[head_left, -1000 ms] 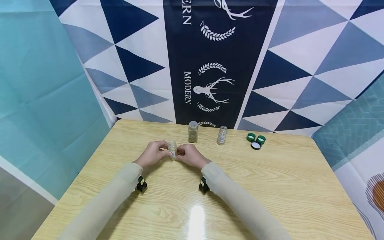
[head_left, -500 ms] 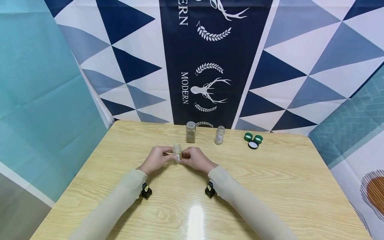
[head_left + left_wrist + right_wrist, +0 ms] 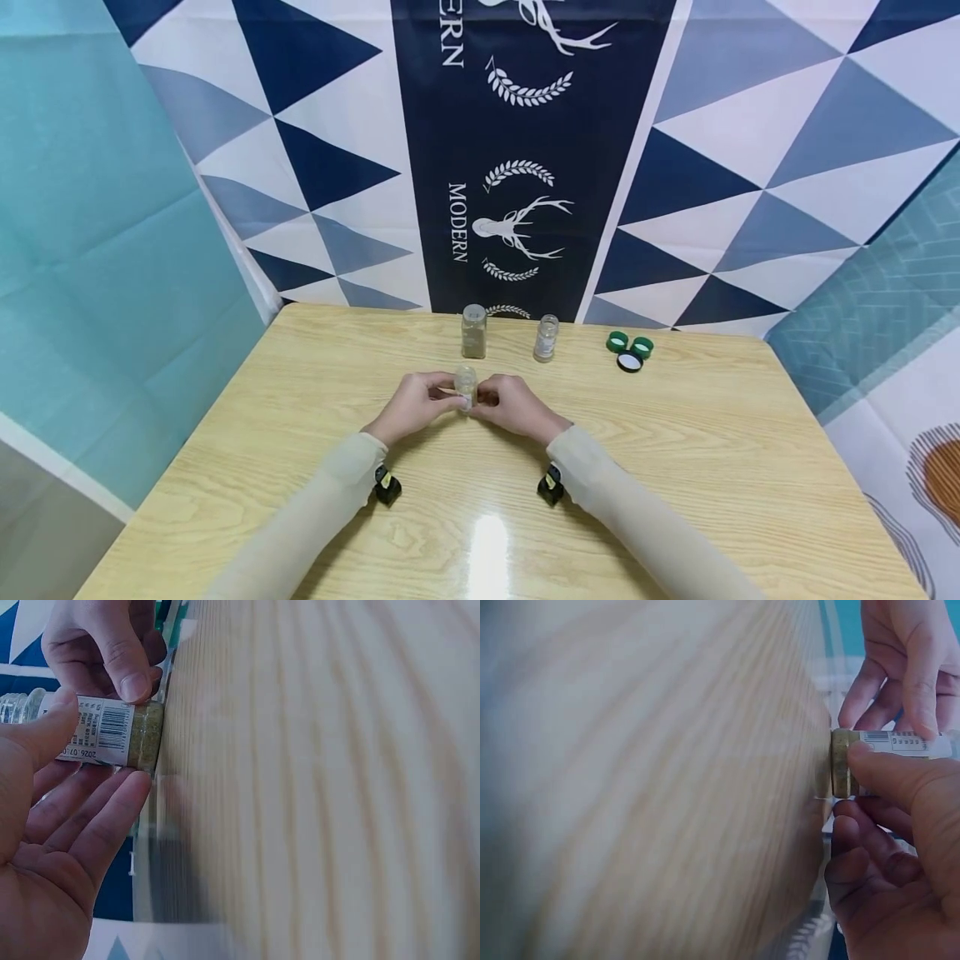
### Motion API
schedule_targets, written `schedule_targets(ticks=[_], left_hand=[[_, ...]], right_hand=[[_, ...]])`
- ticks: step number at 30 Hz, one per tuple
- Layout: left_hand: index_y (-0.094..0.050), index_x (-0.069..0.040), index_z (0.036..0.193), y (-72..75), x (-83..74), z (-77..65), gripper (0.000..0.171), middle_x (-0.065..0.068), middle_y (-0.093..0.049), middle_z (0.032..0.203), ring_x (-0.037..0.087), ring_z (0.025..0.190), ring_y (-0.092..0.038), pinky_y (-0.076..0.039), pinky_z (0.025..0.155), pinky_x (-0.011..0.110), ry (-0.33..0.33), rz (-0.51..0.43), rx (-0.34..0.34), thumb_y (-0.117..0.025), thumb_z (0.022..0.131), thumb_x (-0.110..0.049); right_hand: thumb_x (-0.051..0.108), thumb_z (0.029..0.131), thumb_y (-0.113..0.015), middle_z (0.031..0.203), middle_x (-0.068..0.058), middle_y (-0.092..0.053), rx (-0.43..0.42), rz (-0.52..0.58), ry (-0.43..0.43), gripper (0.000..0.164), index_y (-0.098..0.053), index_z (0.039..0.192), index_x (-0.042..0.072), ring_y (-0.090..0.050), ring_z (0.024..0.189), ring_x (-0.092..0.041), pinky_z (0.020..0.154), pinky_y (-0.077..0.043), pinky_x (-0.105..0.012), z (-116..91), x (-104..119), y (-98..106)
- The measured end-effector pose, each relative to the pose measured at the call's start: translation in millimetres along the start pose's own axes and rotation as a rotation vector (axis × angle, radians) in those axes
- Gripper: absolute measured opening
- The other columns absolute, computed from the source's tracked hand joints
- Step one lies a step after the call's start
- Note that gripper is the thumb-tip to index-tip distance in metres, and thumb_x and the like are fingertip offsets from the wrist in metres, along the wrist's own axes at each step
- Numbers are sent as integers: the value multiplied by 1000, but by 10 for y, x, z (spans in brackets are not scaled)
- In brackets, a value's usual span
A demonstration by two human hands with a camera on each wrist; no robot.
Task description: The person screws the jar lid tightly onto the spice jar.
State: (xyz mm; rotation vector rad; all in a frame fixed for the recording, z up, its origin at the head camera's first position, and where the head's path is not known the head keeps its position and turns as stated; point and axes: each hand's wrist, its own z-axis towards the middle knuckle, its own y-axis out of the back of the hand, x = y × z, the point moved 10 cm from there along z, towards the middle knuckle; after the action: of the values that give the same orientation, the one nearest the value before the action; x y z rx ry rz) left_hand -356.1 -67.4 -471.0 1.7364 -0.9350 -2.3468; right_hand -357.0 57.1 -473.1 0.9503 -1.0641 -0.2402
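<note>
You pinch the jar (image 3: pixel 466 381) between both hands: your left hand (image 3: pixel 422 406) has its thumb across the label (image 3: pixel 112 729), and your right hand (image 3: pixel 519 407) has its thumb low near the base. The jar is upright, its base at the table (image 3: pixel 300 392), in front of the grey-topped jar (image 3: pixel 474 335). A clear jar (image 3: pixel 546 340), green caps (image 3: pixel 642 347) and a black cap (image 3: pixel 630 361) sit to the right.
</note>
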Motion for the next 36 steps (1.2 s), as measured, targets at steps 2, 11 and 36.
schedule_targets(ticks=[2,11,36], left_hand=[[-74,-6,124,-55,-21,13,37,13,-74,122,23,98,-77,-62,83,25,3,-18,15,-80,91,-22],[-71,-4,127,-249,-123,40,37,16,-70,130,29,106,-75,-61,86,24,12,-95,76,-78,93,-17],[-71,-5,127,-584,-345,51,38,14,-72,126,27,102,-76,-62,84,22,5,-103,112,-79,93,-19]], right_hand=[[18,89,-83,80,3,-67,-7,-6,5,11,-77,93,11,-55,73,-6,64,-50,-20,-43,-8,35],[16,89,-82,73,5,-66,-13,29,-6,10,-74,85,12,-55,67,-4,61,-50,-20,-216,-56,131],[17,91,-80,76,6,-66,4,31,-71,8,-74,87,14,-56,67,-4,60,-50,-20,-579,-203,285]])
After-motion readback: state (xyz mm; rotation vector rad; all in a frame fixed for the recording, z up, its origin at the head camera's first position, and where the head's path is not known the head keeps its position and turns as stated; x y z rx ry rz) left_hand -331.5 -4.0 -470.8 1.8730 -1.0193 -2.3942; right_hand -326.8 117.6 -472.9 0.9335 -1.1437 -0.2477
